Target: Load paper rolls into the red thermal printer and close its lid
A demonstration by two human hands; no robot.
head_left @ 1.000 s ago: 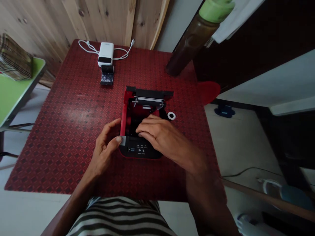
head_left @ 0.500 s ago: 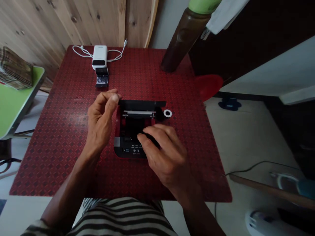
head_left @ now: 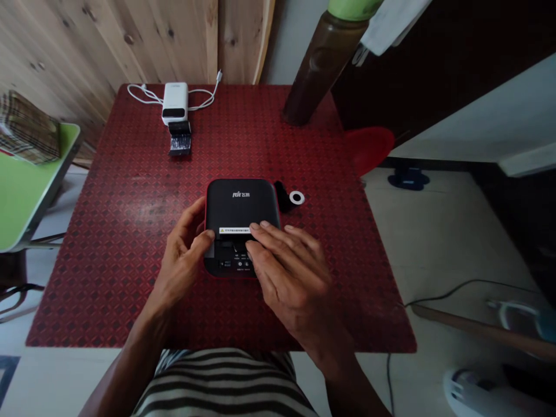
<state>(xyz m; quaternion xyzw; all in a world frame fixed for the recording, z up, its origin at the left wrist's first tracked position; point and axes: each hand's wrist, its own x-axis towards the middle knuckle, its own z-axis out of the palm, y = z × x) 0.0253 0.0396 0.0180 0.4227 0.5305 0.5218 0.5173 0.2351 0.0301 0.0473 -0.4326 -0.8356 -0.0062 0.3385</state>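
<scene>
A small black receipt printer (head_left: 241, 211) with red sides sits on the table, its lid lying flat over the body. A white strip with a yellow warning mark runs along the lid's front edge, and buttons with small print show on the front panel. My left hand (head_left: 185, 249) grips the printer's left side, thumb on the top corner and fingers along the side. Across the lid's front right part lie the outstretched fingers of my right hand (head_left: 291, 263), with the lowest digit at the slot by the panel. That hand hides the printer's front right corner.
Just right of the printer lie a dark object and a white ring (head_left: 296, 198). At the back of the red table (head_left: 130, 278) are a white device (head_left: 175, 101) with a cable, a black, shiny piece (head_left: 179, 139) and a tall brown bottle (head_left: 319, 63) with a green cap.
The printer's lid has swung down from upright to flat over the compartment. My left hand has moved from the raised lid down to the printer's left side; the right fingers now rest on the lid.
</scene>
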